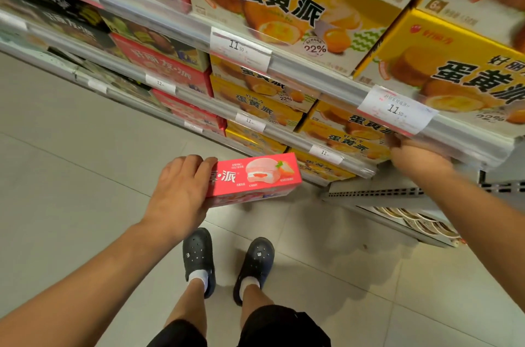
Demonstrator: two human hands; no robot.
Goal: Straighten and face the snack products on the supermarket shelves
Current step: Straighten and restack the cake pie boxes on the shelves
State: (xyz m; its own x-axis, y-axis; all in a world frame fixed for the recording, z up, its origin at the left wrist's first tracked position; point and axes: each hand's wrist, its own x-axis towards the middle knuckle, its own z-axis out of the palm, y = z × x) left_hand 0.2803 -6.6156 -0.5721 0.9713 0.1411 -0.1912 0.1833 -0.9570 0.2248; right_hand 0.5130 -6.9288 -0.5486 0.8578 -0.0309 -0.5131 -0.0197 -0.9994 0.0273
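My left hand grips the left end of a pink strawberry pie box, held flat in front of the shelves above the floor. My right hand reaches under the upper shelf rail to the yellow egg-yolk pie boxes on the second shelf; its fingertips are hidden behind the rail and a price tag, so its hold is unclear. More yellow boxes stand on the top shelf, and red pie boxes sit to the left.
Shelf rails with price tags run diagonally across the view. A lower shelf at the right holds round bowl-like packs. Grey tiled floor lies to the left and below. My feet in black clogs stand close to the shelf base.
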